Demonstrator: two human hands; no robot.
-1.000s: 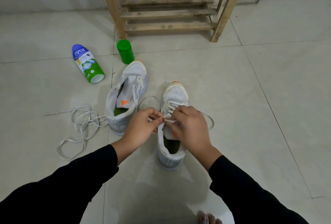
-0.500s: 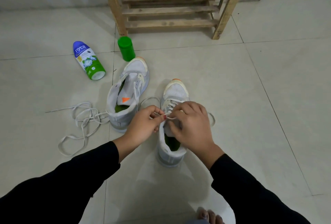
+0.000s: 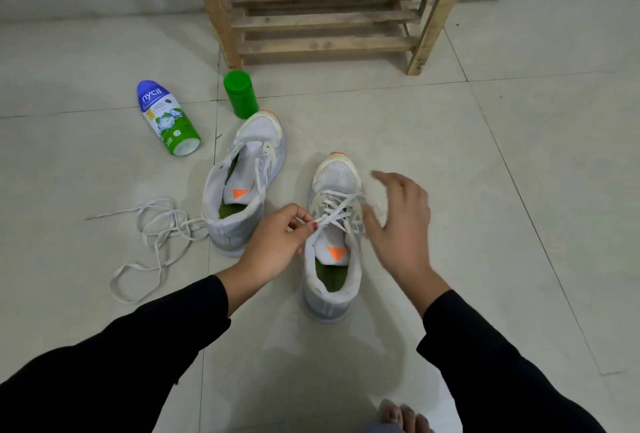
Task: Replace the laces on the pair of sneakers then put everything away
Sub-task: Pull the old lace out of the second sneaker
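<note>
Two white-grey sneakers with orange tongue marks stand on the tiled floor. The right sneaker (image 3: 334,245) carries a white lace (image 3: 337,207) crossed through its eyelets. My left hand (image 3: 273,245) pinches one end of that lace just left of the tongue. My right hand (image 3: 398,224) hovers at the shoe's right side with fingers spread and blurred, holding nothing I can make out. The left sneaker (image 3: 242,186) stands unlaced, tongue pulled up. A loose white lace (image 3: 152,235) lies tangled on the floor to its left.
A blue-and-green powder bottle (image 3: 168,117) lies on its side at the left. A green cap (image 3: 240,95) stands beside the left sneaker's toe. A wooden rack (image 3: 325,20) stands against the wall behind. Toes of a bare foot (image 3: 401,417) show at the bottom edge.
My right hand has let go of the lace and swung out to the right, fingers spreading. My left hand keeps its pinch. The laced eyelets and tongue are now uncovered.
</note>
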